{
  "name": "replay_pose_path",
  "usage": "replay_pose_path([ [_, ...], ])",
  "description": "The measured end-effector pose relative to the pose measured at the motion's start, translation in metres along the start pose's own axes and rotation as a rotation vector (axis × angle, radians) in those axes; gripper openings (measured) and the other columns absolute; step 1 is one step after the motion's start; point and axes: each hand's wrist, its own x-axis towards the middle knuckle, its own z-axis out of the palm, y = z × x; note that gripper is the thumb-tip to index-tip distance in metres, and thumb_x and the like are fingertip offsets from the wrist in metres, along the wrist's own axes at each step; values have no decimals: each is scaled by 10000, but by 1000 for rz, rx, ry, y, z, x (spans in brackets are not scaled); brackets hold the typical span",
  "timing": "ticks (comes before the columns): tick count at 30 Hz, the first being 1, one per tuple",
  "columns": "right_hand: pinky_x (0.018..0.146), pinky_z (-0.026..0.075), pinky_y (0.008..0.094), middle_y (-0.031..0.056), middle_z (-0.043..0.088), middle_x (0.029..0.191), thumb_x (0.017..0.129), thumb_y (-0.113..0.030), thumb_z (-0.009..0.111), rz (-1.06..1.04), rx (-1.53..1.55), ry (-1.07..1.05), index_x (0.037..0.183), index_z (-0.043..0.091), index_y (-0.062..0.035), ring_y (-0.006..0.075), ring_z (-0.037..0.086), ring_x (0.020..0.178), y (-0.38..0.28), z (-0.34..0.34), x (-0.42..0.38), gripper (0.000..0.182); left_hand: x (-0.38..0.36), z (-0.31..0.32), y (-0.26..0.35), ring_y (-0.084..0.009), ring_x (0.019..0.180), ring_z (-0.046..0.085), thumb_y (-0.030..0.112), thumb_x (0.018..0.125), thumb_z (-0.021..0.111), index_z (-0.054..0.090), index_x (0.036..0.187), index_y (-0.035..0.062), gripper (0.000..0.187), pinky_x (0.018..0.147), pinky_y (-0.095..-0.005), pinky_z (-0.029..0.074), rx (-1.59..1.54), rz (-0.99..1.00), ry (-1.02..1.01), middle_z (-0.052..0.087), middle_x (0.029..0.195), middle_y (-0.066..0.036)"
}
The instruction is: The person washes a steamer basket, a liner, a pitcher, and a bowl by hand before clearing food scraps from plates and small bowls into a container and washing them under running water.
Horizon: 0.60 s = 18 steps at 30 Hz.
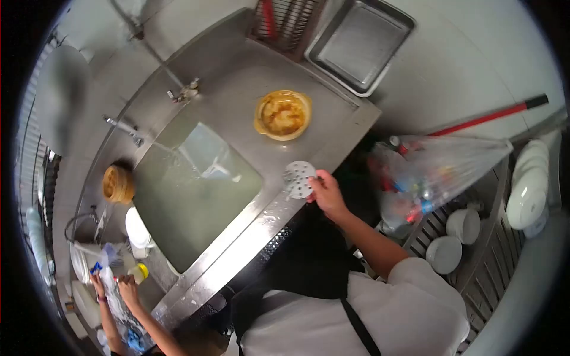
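My right hand point(326, 194) is closed on the edge of a round white disc point(298, 180) with several holes, held over the metal rim at the sink's right corner. Beyond it, a yellow two-handled casserole dish point(284, 115) with brown residue inside sits on the steel counter point(237, 80). To the left of the disc is a sink point(196, 219) full of cloudy water, with a pale translucent container point(208, 151) partly in it. My left hand is not in view.
Taps point(184, 92) rise behind the sink. A bamboo steamer point(117, 184) stands at its left. A co-worker's hands point(124, 288) work at lower left. On my right are a clear bag of rubbish point(439, 172), a red pole point(481, 118) and a slatted rack with white bowls point(444, 255).
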Motion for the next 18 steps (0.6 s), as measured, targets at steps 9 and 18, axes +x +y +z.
replay_pose_path([
  [9, 519, 438, 225, 4, 602, 767, 940, -172, 579, -133, -183, 7, 1052, 594, -33, 63, 527, 603, -62, -11, 45, 179, -27, -1, 9, -146, 585, 539, 88, 831, 599, 602, 768, 60, 69, 465, -318, 424, 406, 508, -154, 575, 679, -30],
  [18, 516, 393, 197, -12, 604, 800, 931, -151, 587, -79, -254, -292, 1046, 609, -27, 37, 498, 627, -62, 20, 90, 171, -88, 28, -55, -215, 569, 527, 22, 809, 488, 558, 688, 84, 153, 482, -349, 396, -220, 165, 135, 534, 658, -87],
])
